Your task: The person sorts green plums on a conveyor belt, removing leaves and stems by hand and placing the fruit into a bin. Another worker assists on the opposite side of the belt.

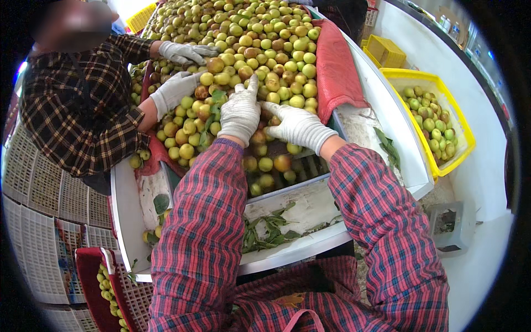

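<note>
A heap of green-yellow jujubes (265, 54), many with brown patches, fills the sorting table before me. My left hand (240, 111), in a white knit glove, rests on the heap with one finger stretched forward. Close beside it, my right hand (292, 123), gloved too, reaches left with thumb and forefinger apart around a few jujubes. Neither hand visibly grips a fruit, though some fingertips are hidden. Below my hands, loose jujubes (265, 164) lie over a dark slatted chute (311, 166). A leafy twig (211, 114) sits among the fruit left of my left hand.
At left, a co-worker's gloved hands (176, 91) touch the same heap. Red mesh cloth (338, 66) covers the table's right side. Plucked leaves (271, 230) lie in the white front trough (311, 203). A yellow-rimmed crate (466, 128) of jujubes stands right; a red-lined crate (137, 286) stands lower left.
</note>
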